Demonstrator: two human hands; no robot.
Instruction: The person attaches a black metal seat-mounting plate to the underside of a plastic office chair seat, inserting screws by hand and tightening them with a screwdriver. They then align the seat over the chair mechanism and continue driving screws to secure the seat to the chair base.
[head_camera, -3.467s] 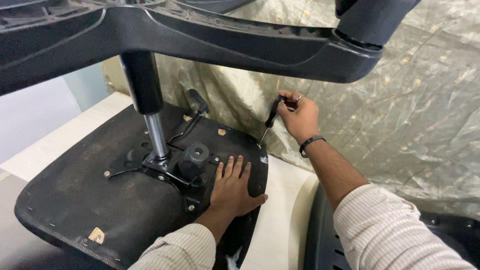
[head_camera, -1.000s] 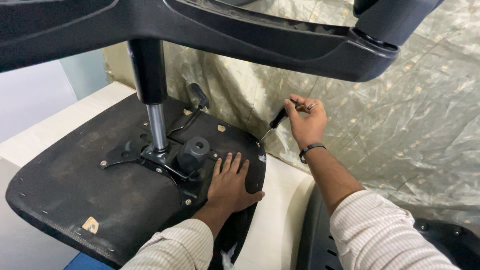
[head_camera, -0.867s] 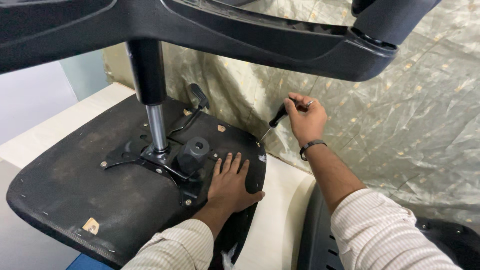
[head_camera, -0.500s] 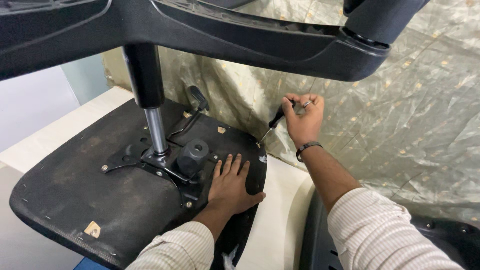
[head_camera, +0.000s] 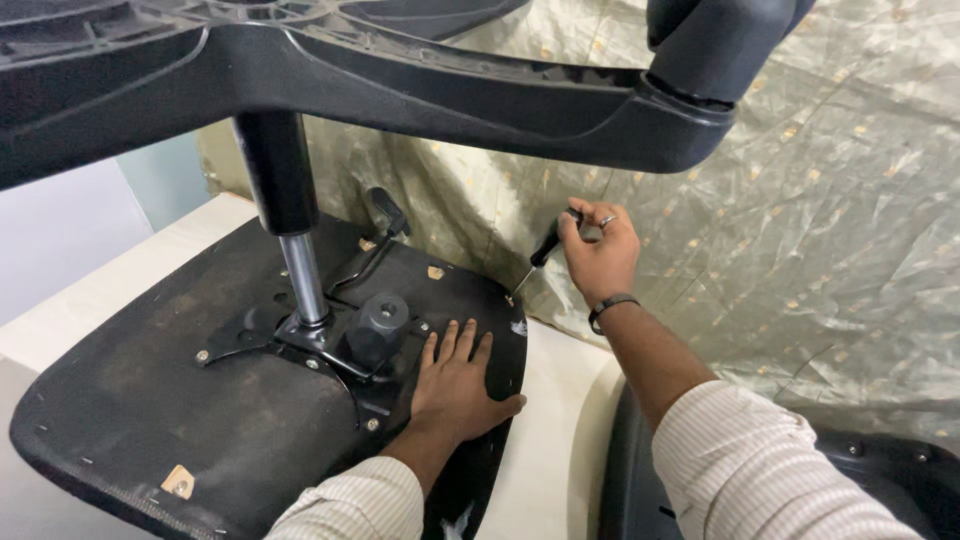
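An upturned office chair lies on a pale table (head_camera: 555, 430), its black seat underside (head_camera: 180, 390) facing up. The gas-lift column (head_camera: 290, 220) rises to the black star base (head_camera: 420, 90) across the top of the view. My left hand (head_camera: 455, 385) presses flat on the seat beside the round black knob (head_camera: 378, 320) of the metal mechanism plate (head_camera: 300, 340). My right hand (head_camera: 600, 250) grips the black handle of a screwdriver (head_camera: 540, 255), whose tip meets the seat's far edge.
A crinkled beige sheet (head_camera: 800, 220) hangs behind the table. A black lever (head_camera: 385, 215) sticks up from the mechanism. Another black chair part (head_camera: 900, 470) sits at the lower right. A castor socket (head_camera: 715, 45) ends the base arm.
My right hand has kept its grip on the screwdriver at the seat edge, shifting only slightly as the wrist turns. The left hand stays flat on the seat.
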